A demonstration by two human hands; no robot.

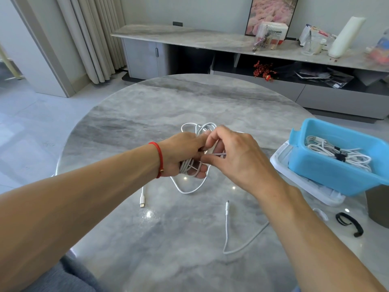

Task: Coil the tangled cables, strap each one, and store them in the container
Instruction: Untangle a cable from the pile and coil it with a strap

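Your left hand [185,157] grips the white cable [197,131] coil above the desk [160,106]; right hand [233,154] pinches a strand. Keep loops even, wrap snug, then grab the black strap [349,224].

I sit at a round grey marble table [160,106]. Behind it a long low sideboard [189,39] stands against the pale wall. Beige curtains [92,34] hang at the left, and daylight shines on the light floor tiles [25,114].
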